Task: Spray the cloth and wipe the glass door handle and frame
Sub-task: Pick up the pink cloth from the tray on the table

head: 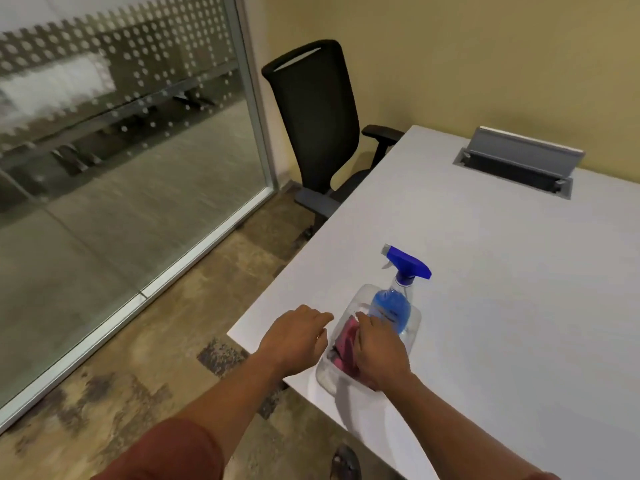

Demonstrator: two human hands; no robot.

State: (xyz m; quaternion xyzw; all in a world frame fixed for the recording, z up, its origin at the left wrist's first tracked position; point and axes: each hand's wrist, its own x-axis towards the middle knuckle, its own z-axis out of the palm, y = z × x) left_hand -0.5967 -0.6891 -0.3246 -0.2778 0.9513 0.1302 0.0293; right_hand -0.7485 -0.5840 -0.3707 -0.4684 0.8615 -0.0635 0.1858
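Observation:
A clear plastic tub (349, 306) sits near the corner of a white table (502, 289). In it stands a spray bottle (394, 306) with blue liquid and a blue trigger head, next to a pink cloth (346, 344). My right hand (379, 355) reaches into the tub and lies on the cloth, fingers curled over it; whether it grips the cloth is unclear. My left hand (298, 336) hovers just left of the tub above the table corner, fingers loosely bent, holding nothing. A glass wall (121, 150) with a metal frame (258, 116) stands to the left.
A black office chair (318, 123) stands between the glass wall and the table's far corner. A grey cable box (519, 161) with its lid raised is set into the table top at the back right. A sandalled foot (346, 462) shows below the table edge.

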